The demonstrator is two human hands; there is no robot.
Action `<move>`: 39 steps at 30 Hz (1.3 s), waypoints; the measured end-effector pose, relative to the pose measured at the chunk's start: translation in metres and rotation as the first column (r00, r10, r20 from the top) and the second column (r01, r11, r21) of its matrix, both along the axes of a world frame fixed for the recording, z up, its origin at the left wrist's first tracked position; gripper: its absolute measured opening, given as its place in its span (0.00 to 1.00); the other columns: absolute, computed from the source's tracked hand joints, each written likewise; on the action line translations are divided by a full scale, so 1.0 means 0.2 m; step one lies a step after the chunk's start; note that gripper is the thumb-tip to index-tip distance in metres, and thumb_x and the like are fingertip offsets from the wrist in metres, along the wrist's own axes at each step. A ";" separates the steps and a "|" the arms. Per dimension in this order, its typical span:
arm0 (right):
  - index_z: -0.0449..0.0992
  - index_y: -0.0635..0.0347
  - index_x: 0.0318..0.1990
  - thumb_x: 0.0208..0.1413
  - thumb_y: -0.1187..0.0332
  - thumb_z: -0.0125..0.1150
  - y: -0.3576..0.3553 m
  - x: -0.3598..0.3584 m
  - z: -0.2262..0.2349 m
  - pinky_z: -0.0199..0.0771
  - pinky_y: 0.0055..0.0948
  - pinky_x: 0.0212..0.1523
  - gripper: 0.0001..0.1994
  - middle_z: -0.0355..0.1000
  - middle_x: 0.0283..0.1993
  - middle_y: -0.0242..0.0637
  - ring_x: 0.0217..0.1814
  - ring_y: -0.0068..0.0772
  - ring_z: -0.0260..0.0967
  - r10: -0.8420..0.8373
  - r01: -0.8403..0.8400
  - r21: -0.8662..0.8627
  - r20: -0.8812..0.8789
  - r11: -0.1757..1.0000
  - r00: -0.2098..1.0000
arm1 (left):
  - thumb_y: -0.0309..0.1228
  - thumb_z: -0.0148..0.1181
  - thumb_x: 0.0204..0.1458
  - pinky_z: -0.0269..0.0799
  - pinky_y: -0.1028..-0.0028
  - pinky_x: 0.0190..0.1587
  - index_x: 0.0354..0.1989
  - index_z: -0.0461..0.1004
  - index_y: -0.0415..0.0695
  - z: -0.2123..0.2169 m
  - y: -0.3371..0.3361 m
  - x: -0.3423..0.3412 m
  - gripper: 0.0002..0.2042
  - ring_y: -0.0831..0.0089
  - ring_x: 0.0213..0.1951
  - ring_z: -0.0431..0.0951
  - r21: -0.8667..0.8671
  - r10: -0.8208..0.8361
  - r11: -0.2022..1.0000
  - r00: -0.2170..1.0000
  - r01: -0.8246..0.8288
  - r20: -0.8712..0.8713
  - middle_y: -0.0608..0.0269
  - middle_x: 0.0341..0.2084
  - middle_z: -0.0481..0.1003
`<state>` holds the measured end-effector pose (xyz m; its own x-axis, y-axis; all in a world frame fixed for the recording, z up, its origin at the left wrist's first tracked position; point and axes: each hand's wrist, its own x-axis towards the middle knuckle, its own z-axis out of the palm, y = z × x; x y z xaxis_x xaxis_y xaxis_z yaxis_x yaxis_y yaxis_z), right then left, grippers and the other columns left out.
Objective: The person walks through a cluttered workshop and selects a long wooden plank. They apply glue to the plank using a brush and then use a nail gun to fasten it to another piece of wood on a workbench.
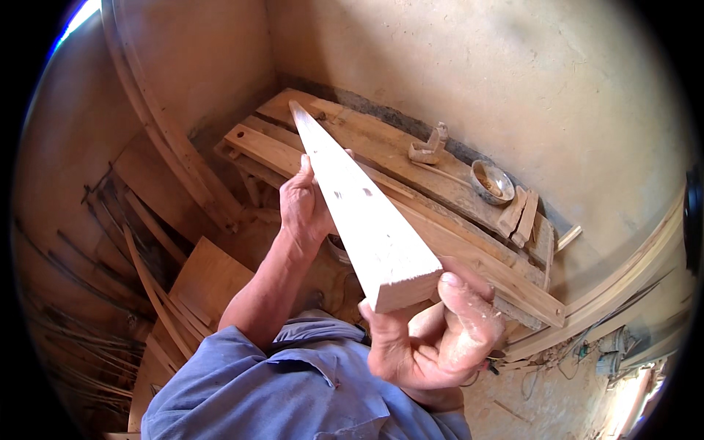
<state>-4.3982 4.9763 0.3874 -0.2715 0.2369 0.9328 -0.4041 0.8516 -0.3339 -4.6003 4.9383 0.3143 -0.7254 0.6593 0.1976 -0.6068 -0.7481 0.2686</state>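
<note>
A long, pale wooden beam slants away from me, its near sawn end close to my chest and its far end over the workbench. Small dark marks dot its upper face. My left hand grips the beam partway along, thumb on the near side and fingertips just showing beyond the far edge. At the near end, my right hand holds the corners of the beam between thumb and fingers. The underside of the beam is hidden.
Beyond the beam stands a plank workbench against the wall, bearing a metal bowl, a wooden block-like tool and wood offcuts. Thin rods and strips lean at the left. Long boards curve along the right.
</note>
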 end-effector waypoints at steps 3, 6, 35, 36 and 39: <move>0.61 0.65 0.56 0.52 0.66 0.75 0.00 -0.02 0.01 0.79 0.32 0.42 0.31 0.70 0.48 0.54 0.48 0.43 0.75 0.033 -0.033 -0.025 -0.008 0.999 0.999 | 0.33 0.46 0.67 0.77 0.57 0.54 0.58 0.68 0.31 -0.04 0.01 0.02 0.18 0.58 0.44 0.79 -0.031 0.072 0.997 0.997 -0.073 -0.030 0.46 0.48 0.75; 0.61 0.63 0.56 0.56 0.62 0.72 0.03 -0.01 0.04 0.78 0.35 0.48 0.28 0.70 0.52 0.59 0.49 0.46 0.74 0.011 -0.016 0.087 0.049 0.996 0.999 | 0.31 0.49 0.64 0.74 0.56 0.57 0.60 0.67 0.38 -0.11 0.01 -0.03 0.18 0.53 0.45 0.78 -0.099 0.048 0.994 0.997 -0.053 -0.053 0.45 0.49 0.75; 0.60 0.70 0.65 0.58 0.59 0.68 0.39 0.04 0.18 0.75 0.40 0.50 0.34 0.77 0.48 0.54 0.48 0.44 0.76 -0.030 -0.005 0.223 0.152 0.975 0.988 | 0.42 0.45 0.67 0.73 0.56 0.53 0.51 0.70 0.49 -0.79 -0.28 -0.04 0.13 0.50 0.44 0.80 -0.278 -0.174 0.932 0.959 0.234 0.224 0.44 0.44 0.79; 0.61 0.70 0.65 0.57 0.59 0.68 0.44 0.08 0.13 0.76 0.39 0.48 0.34 0.79 0.47 0.53 0.46 0.43 0.77 -0.061 0.030 0.196 0.151 0.980 0.987 | 0.41 0.43 0.68 0.74 0.56 0.52 0.53 0.66 0.49 -0.79 -0.27 -0.05 0.13 0.50 0.44 0.80 -0.283 -0.175 0.929 0.958 0.237 0.226 0.43 0.43 0.79; 0.61 0.70 0.65 0.56 0.60 0.69 0.57 0.23 0.01 0.77 0.39 0.49 0.35 0.80 0.46 0.53 0.45 0.43 0.78 -0.137 0.108 0.142 0.210 0.984 0.968 | 0.40 0.42 0.69 0.74 0.55 0.51 0.55 0.62 0.49 -0.79 -0.23 -0.09 0.13 0.50 0.43 0.80 -0.304 -0.182 0.919 0.953 0.253 0.243 0.42 0.43 0.78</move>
